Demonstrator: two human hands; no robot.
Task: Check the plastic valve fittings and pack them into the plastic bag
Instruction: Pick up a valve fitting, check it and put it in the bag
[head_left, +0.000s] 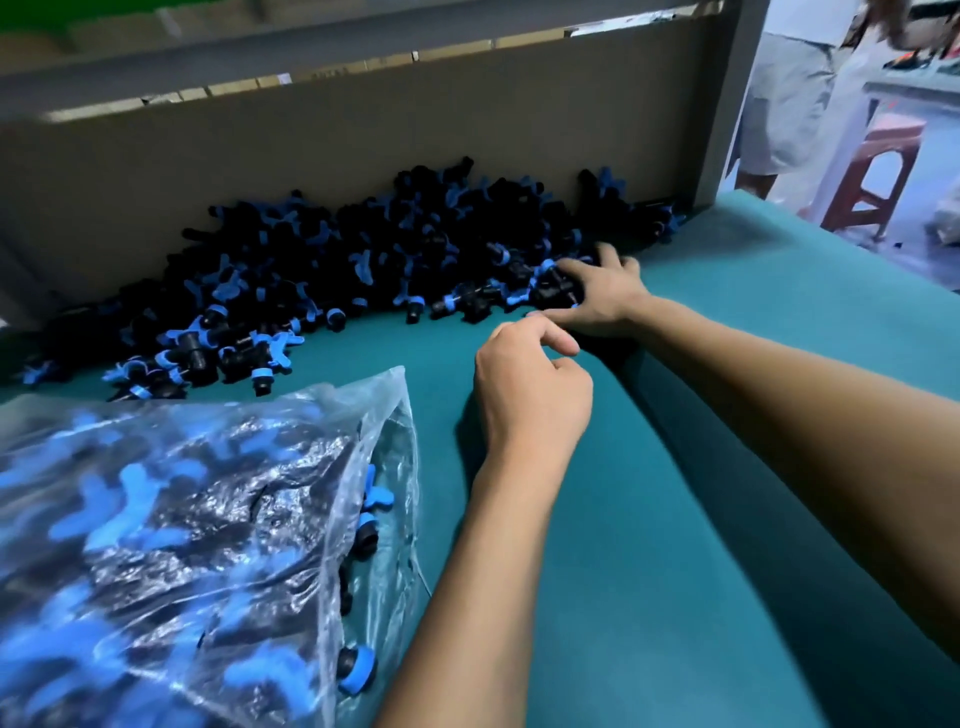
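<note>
Teal table (701, 519) covered in cloth, bounded at its far side by an upright cardboard wall (363, 140). Heap (374, 249) of black valve fittings with blue wing handles, piled on the table against the foot of the wall and thinning out toward the near left. Clear plastic bag (171, 530), lying at the near left with its mouth toward the right, already well filled with fittings; a few sit at the mouth. Right hand (597, 299), extended to the right end of the heap, fingers curled over a black fitting (553, 291) at the heap's edge and gripping it. Left hand (530, 395), raised over bare cloth between bag and heap, just beside the right hand; fingers curled inward, thumb and forefinger close together; whether they pinch anything cannot be told. Background, upper right: a red stool (878, 171) and a standing person (784, 98), both blurred.
</note>
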